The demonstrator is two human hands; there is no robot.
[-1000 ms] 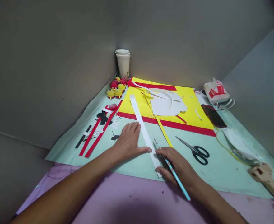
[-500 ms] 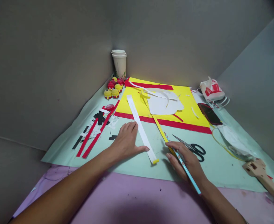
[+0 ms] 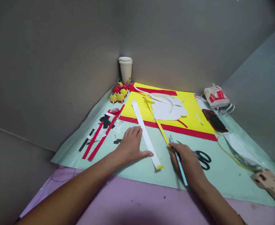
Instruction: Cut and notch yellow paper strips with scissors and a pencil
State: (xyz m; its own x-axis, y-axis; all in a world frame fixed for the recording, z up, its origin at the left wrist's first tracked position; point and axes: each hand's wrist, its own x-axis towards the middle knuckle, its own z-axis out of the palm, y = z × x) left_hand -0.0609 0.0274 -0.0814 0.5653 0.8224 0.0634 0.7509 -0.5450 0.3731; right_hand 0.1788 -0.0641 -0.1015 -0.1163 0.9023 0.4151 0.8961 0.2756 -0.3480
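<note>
A long white paper strip (image 3: 144,132) lies slanting across the pale green sheet, with a small yellow piece (image 3: 160,167) at its near end. My left hand (image 3: 131,145) rests flat with fingers spread, its fingertips and thumb touching the strip's left side. My right hand (image 3: 186,159) is closed round a light blue pencil (image 3: 180,167), its tip pointing up and away. A narrow yellow strip (image 3: 162,130) runs from the yellow sheet to the fingertips of this hand; whether it is gripped or only touched cannot be made out.
Scissors (image 3: 204,157) lie right of my right hand, partly hidden. Behind are a yellow sheet (image 3: 130,107) with white paper (image 3: 166,111), a cup (image 3: 125,70) and small red and yellow balls (image 3: 120,97). Red strips (image 3: 100,145) lie left; a phone (image 3: 214,120) and a wooden tool (image 3: 266,179) right.
The pencil in my right hand has swung more upright, and its fingers have drawn closer together. The whole view has shifted slightly. My left hand keeps its place beside the white strip.
</note>
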